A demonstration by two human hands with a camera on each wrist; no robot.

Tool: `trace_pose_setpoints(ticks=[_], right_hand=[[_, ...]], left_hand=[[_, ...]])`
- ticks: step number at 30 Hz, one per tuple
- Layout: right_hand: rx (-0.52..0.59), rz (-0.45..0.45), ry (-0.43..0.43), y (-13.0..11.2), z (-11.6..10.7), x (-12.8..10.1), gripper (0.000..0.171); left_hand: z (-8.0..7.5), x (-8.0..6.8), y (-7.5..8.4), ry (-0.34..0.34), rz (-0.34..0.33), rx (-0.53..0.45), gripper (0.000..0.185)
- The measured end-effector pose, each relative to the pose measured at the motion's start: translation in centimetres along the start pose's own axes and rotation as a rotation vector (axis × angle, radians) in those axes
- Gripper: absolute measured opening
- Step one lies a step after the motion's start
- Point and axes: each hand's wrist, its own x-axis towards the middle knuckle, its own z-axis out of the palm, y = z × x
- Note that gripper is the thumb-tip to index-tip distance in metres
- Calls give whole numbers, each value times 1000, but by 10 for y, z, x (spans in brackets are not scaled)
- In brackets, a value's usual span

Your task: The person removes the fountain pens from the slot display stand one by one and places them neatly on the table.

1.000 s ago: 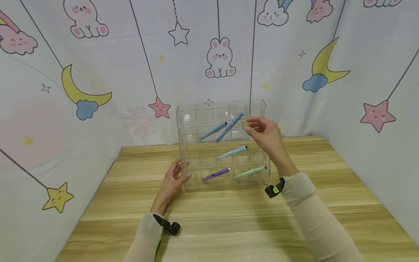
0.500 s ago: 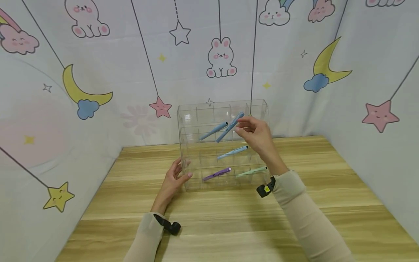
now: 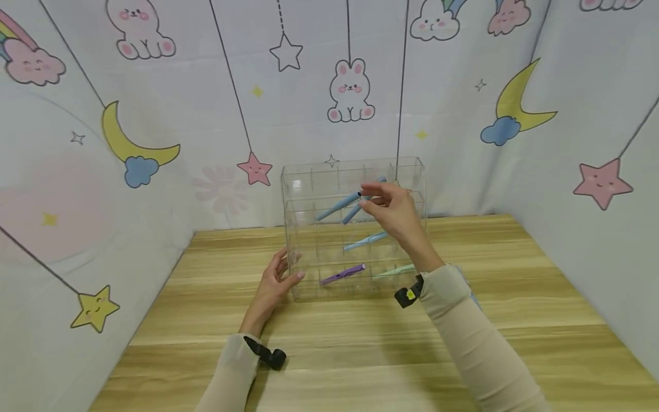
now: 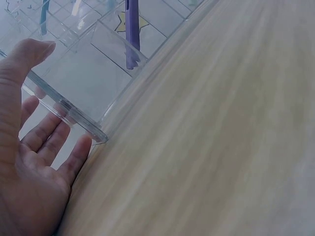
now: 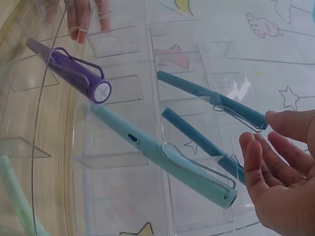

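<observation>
A clear acrylic organizer (image 3: 309, 229) with several compartments stands upright on the wooden table (image 3: 360, 349). My left hand (image 3: 275, 283) braces its lower left corner, thumb (image 4: 27, 59) on the front face and straight fingers (image 4: 54, 137) along the side. In the top row lie two blue pens (image 3: 337, 206) (image 5: 211, 98) (image 5: 202, 145). My right hand (image 3: 391, 209) (image 5: 283, 187) hovers at their near ends with relaxed fingers and holds nothing. Lower down sit a light blue pen (image 3: 362, 241) (image 5: 162, 152), a purple pen (image 3: 342, 274) (image 4: 132, 29) (image 5: 74, 71) and a mint pen (image 3: 391, 272).
Printed fabric walls (image 3: 154, 143) with moons, stars and bunnies close in the table at the back and on both sides. The organizer stands near the back wall. Bare wood lies between it and the front edge.
My right hand has moved left along the top row, from the right end to the ends of the two blue pens. The left hand has stayed at the corner.
</observation>
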Motion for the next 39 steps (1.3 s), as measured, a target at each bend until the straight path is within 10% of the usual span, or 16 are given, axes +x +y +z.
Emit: trace_pose_setpoints(ticks=[39], right_hand=[[38, -100, 217, -6, -15, -5, 26]], left_hand=[[0, 0, 1, 3, 1, -11, 79]])
